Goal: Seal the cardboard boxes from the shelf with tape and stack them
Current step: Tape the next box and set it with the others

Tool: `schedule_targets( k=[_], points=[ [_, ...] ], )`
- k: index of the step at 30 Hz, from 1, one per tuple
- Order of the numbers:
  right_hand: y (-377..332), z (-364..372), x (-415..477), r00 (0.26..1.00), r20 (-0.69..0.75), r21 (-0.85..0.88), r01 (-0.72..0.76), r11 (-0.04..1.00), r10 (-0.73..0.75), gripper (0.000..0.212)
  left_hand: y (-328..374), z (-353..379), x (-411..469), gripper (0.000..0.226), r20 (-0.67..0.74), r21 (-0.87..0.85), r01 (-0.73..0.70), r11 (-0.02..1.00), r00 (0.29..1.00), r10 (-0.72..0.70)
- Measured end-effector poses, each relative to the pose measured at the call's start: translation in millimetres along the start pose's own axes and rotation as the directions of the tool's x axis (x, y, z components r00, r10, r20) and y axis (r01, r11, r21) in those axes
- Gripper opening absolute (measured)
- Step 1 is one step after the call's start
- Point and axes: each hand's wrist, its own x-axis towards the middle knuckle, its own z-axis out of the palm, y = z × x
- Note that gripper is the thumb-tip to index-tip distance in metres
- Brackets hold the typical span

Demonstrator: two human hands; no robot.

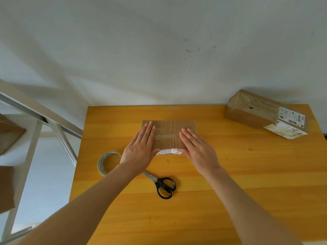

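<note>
1. A flat cardboard box (168, 133) lies in the middle of the yellow wooden counter (238, 174), toward its far edge. Strips of clear tape cross on its top.
2. The left hand (139, 149) rests palm-down on the left part of the box top. Its fingers are straight and close together, pressing flat and grasping nothing.
3. The right hand (196, 147) lies the same way on the right part of the top, fingers released and extended.
4. A white label (169, 152) shows on the near edge of the box, between the two thumbs.
5. A tape roll (106, 162) lies on the counter just beside the left wrist, partly hidden by the forearm.
6. Black-handled scissors (163, 185) lie between the forearms on the near side of the box. The blades are closed and their tip is hidden under the left wrist.
7. A second box (253, 112), taped and bearing shipping labels, sits at the counter's far right corner, well apart.
8. A metal shelf (35, 110) stands left of the counter and holds more brown boxes (8, 135), cut off by the frame edge.
</note>
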Motion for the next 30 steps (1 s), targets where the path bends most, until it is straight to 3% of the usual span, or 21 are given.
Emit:
schedule_targets(
  k=[4,7,9,13,16,18,22,26,30],
  points=[
    [-16.3,4.8,-5.3,0.987,0.084,0.058,-0.143,0.988,0.137,0.068,9.9,3.6,-1.1,0.085,0.017,-0.170,0.137,0.976,0.991,-0.136],
    [-29.9,8.5,-6.8,0.935,0.232,0.106,-0.299,0.948,0.269,0.079,20.1,1.1,-1.1,0.089,0.026,-0.289,0.206,0.935,0.978,-0.207],
    [-38.0,10.8,-4.7,0.909,0.237,0.166,-0.387,0.907,0.344,0.083,26.7,-2.3,-0.3,0.090,0.044,-0.421,0.253,0.871,0.965,-0.259],
    [-55.1,9.3,9.1,0.801,0.204,0.313,-0.599,0.737,0.563,0.085,34.7,-8.0,7.0,0.088,0.149,-0.620,0.447,0.645,0.874,-0.463],
    [-60.9,5.9,23.1,0.644,0.226,0.448,-0.735,0.509,0.731,0.094,36.4,-12.4,16.8,0.080,0.210,-0.697,0.520,0.494,0.806,-0.553],
    [-59.9,3.5,30.1,0.577,0.259,0.478,-0.773,0.417,0.774,0.106,33.2,-15.6,20.6,0.078,0.245,-0.755,0.526,0.391,0.780,-0.576],
    [-60.4,2.3,36.1,0.537,0.221,0.446,-0.798,0.405,0.814,0.124,28.2,-16.8,17.2,0.082,0.316,-0.853,0.477,0.211,0.794,-0.519],
    [-60.8,4.0,41.9,0.511,0.232,0.443,-0.813,0.378,0.827,0.127,28.3,-11.7,18.1,0.070,0.287,-0.872,0.456,0.179,0.771,-0.568],
    [-52.3,1.9,47.1,0.480,0.295,0.534,-0.800,0.274,0.826,0.110,25.1,-8.9,19.3,0.062,0.302,-0.873,0.453,0.182,0.794,-0.528]
  ],
)
